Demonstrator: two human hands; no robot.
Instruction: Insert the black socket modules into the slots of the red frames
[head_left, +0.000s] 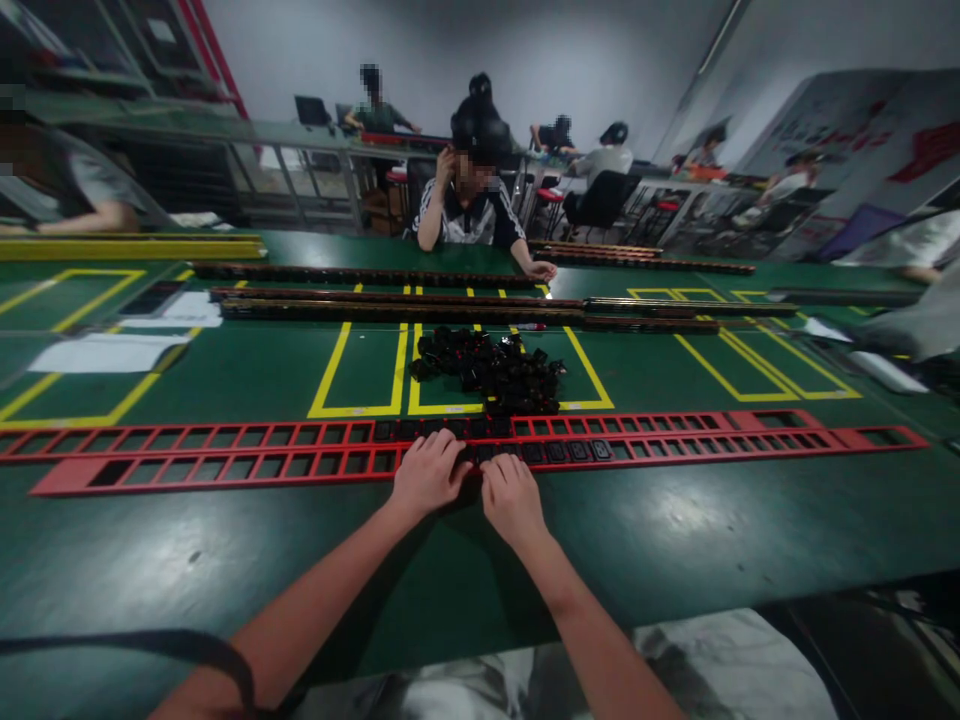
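Left hand [431,472] and right hand [514,495] side by side at near red frame [71,478], fingers curled and bunched; cannot tell whether they pinch anything. Black pieces [577,450] sit in its slots, several right of the hands. Beyond: second red frame [739,422], loose black heap [510,372], dark bars [405,311], seated co-worker [469,222].

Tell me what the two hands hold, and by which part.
It cannot be told: the left hand and right hand are at the nearer red frame, fingers hiding any grip.
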